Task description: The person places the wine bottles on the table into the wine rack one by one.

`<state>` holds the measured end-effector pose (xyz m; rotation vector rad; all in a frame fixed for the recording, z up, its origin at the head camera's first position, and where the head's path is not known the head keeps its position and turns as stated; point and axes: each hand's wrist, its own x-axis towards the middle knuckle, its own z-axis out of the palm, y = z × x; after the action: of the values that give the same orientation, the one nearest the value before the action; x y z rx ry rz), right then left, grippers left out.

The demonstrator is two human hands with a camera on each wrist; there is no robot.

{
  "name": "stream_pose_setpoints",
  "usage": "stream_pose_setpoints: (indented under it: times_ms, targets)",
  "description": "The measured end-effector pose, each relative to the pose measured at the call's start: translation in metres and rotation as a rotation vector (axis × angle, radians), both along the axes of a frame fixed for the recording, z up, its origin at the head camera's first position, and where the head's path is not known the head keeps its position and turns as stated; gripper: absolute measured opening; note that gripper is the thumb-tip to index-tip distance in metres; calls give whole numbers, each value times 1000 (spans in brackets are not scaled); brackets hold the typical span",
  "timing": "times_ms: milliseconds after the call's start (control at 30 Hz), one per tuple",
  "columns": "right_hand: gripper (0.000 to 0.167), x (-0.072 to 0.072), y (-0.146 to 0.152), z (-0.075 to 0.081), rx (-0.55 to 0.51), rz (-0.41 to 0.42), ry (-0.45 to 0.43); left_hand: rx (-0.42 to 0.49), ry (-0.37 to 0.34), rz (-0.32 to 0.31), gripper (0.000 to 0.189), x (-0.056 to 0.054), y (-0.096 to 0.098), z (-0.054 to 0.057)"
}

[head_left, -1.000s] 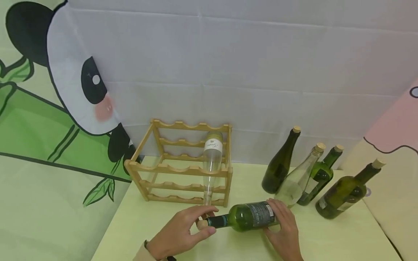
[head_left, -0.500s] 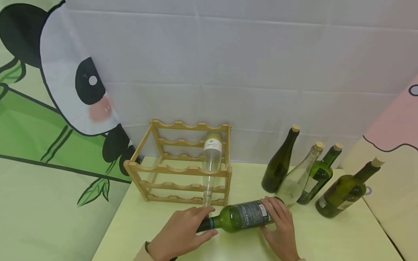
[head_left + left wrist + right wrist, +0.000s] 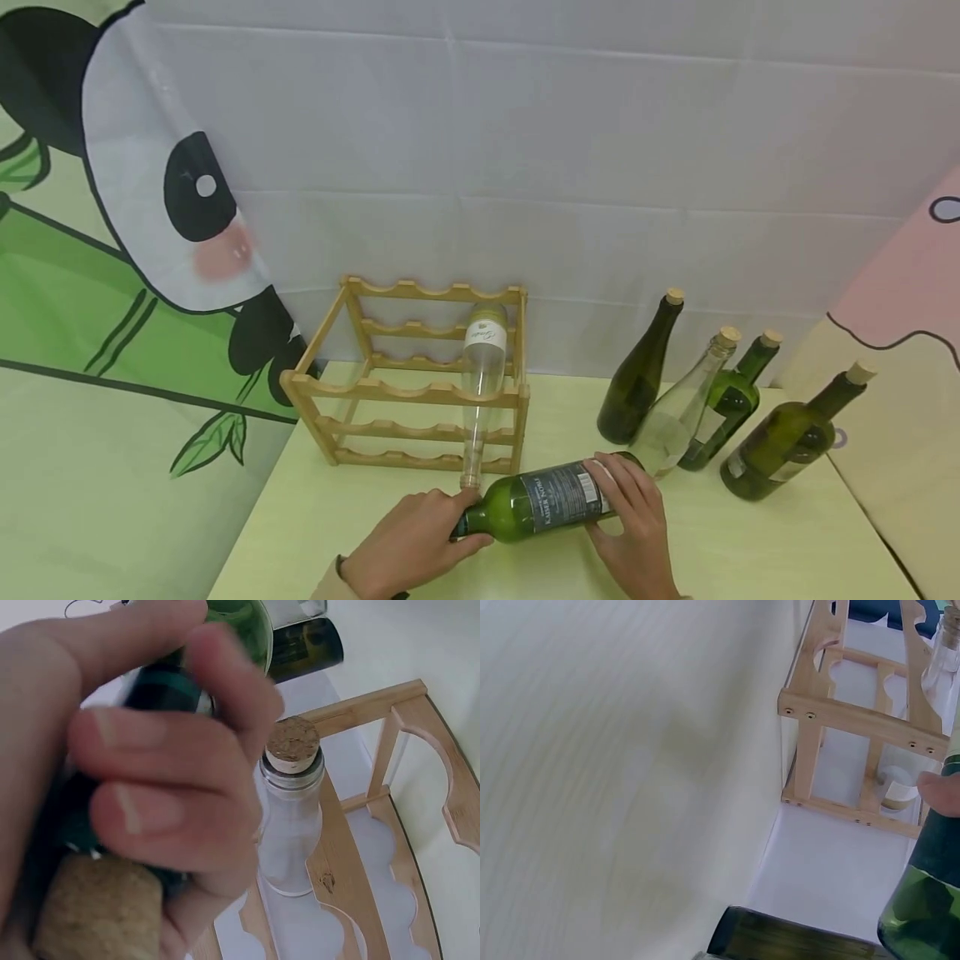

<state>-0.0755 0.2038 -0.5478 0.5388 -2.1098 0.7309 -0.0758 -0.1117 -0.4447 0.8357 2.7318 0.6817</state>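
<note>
A green wine bottle (image 3: 558,498) with a dark label lies sideways between both hands in the head view, in front of the rack. My left hand (image 3: 420,533) wraps its fingers round the bottle's neck; in the left wrist view the cork (image 3: 101,909) pokes out below the curled fingers. My right hand (image 3: 632,523) grips the bottle near its base, fingers over the top and thumb below. Just beyond the left hand, a clear bottle (image 3: 483,358) rests neck-forward in the wooden wine rack (image 3: 420,390). Its cork (image 3: 292,741) shows plainly in the left wrist view.
Right of the rack stand several corked bottles: a dark one (image 3: 637,375), a clear one (image 3: 678,417), a green one (image 3: 727,408) and an olive one (image 3: 783,446). A pale table (image 3: 300,533) lies under everything, with a printed cloth (image 3: 570,167) behind.
The green bottle has shifted slightly left and tilted, its neck end lower in the head view. My left hand has closed round the neck, covering the cork there. The right hand moved left with it.
</note>
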Motion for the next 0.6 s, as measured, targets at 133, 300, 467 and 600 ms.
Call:
stream_pose_setpoints:
  times_ms: [133, 300, 467, 600]
  targets:
    - [102, 1, -1, 2, 0, 0, 3, -11, 23, -11, 44, 0, -3, 1]
    - [99, 2, -2, 5, 28, 21, 13, -26, 61, -24, 48, 1, -10, -4]
    - [102, 2, -4, 10, 60, 46, 15, 22, 17, -25, 48, 1, -19, -9]
    - [107, 4, -4, 14, 96, 53, -8, 60, -7, -24, 44, 0, -25, -10]
